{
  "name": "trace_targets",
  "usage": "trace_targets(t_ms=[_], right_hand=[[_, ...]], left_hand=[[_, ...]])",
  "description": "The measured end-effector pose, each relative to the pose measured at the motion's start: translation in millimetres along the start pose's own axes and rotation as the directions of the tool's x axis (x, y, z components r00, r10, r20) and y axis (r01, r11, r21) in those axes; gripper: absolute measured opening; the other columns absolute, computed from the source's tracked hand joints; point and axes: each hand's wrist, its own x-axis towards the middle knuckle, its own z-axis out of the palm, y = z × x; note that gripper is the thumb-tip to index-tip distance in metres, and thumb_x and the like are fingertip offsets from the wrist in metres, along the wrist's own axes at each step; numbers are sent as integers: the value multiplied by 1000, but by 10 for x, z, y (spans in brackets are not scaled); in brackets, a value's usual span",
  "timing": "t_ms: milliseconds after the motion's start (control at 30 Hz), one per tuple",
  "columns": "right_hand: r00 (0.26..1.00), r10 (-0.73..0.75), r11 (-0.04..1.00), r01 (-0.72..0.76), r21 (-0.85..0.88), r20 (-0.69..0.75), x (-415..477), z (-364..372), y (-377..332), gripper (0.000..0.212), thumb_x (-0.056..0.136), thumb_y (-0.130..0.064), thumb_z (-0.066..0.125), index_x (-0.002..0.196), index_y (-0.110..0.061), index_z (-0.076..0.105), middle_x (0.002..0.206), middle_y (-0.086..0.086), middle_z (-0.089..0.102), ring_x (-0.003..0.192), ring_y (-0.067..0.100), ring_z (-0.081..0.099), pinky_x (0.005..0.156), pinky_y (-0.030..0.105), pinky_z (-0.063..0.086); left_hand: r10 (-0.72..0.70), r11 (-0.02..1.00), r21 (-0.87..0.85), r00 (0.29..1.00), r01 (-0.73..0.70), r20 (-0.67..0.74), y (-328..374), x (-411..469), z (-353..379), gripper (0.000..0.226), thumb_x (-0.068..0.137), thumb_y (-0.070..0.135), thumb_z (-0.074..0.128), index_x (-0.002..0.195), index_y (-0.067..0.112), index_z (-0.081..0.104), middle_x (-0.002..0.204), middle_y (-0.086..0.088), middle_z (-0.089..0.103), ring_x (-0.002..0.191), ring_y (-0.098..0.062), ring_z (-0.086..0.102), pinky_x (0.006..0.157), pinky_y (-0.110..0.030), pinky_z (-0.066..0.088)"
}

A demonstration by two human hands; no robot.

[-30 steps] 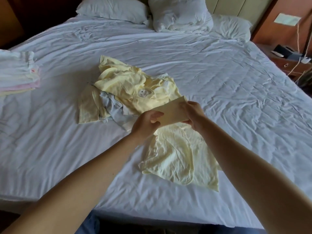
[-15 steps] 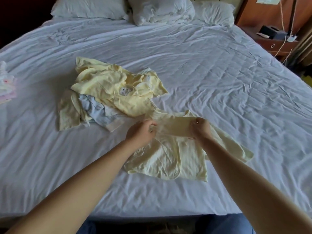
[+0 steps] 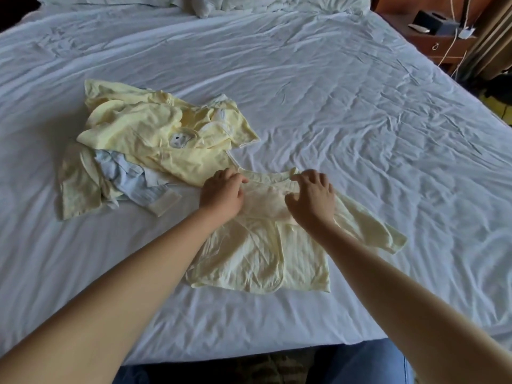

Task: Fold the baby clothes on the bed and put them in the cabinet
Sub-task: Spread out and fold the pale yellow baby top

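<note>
a pale yellow cotton baby shirt (image 3: 257, 253) lies flat on the wide bed with a wrinkled white sheet (image 3: 360, 120). its collar is directly under the fingers and its hem is at the near side, toward the person. so the long axis of the shirt runs from the fingers straight back to the body, and both hands are equally near to it, one at each shoulder.

the left hand (image 3: 221, 194) sits on the left end of the neckline with bent fingers (image 3: 238, 178). i cannot tell whether they pinch the edge or only press it. the right hand (image 3: 311, 199) has its fingers (image 3: 304, 177) spread wide, with the tips resting on the right end of the collar and holding nothing.

one long sleeve (image 3: 371, 231) goes out to the right of the right fingers and lies loose on the sheet. the other sleeve is hidden by the left arm. i judge that the coming move turns on this: the sleeves should come inward across the axis before the hem is brought up to the collar.

beyond and to the left of the left fingers, just beside the collar, waits a heap of unfolded yellow and light blue baby clothes (image 3: 133, 151). a small round patch (image 3: 179, 139) on it shows a picture, but no writing can be read there. no cabinet is in view.
</note>
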Motion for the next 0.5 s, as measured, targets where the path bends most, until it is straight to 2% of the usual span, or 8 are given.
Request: trace_targets(t_ms=[67,133,233,300,367,433,500], right_hand=[[989,-144,989,143,29,41,-32,67,-93,42,91,-26,53,132,-23,57,136,-3,54,130,19,41,109,35,27],[959,-221,973,204,109,179,-111,200,-121,44,99,-27,42,142,-23,47,148,-3,45,141,16,33,117,35,18],[917,-256,966,252,51,307,-241,398,-34,53,104,-43,21,155,-26,19,163,-7,12,150,9,1,123,37,-3],[914,-262,963,271,15,311,-264,453,6,56,104,-47,16,156,-28,11,163,-7,4,149,8,-6,122,36,-8],[908,-259,963,271,10,328,-251,430,-10,56,104,-48,14,156,-28,7,163,-7,1,149,8,-9,122,36,-8],[898,-244,967,255,19,367,-234,374,-34,57,104,-48,16,156,-28,7,163,-7,0,149,9,-9,122,38,-7],[892,-240,969,245,38,384,-306,304,-43,58,103,-48,23,156,-27,11,164,-6,1,150,11,-8,122,39,-5]], left_hand=[[48,999,12,999,-48,-15,-32,-49,128,34,95,25,52,128,20,56,134,1,50,126,-22,45,103,-37,37],[80,997,-18,997,-80,12,-75,-112,242,39,100,32,45,137,19,50,147,0,43,138,-23,35,112,-38,29],[102,994,29,988,-106,112,-162,-198,377,54,104,42,25,153,20,24,163,1,13,151,-17,2,122,-38,3],[86,994,58,980,-98,181,-193,-183,385,57,104,43,18,156,22,11,164,2,-1,150,-14,-11,122,-37,-5],[75,997,13,957,-82,279,-183,-154,303,57,105,41,22,157,23,7,164,4,-9,148,-12,-16,121,-36,-8],[78,990,-135,945,-36,317,-179,-204,186,57,104,37,32,156,25,13,164,7,-7,148,-6,-8,122,-33,-1],[50,954,-298,969,26,244,-214,-404,101,55,101,30,46,153,27,27,163,9,8,141,-2,22,118,-30,21]])
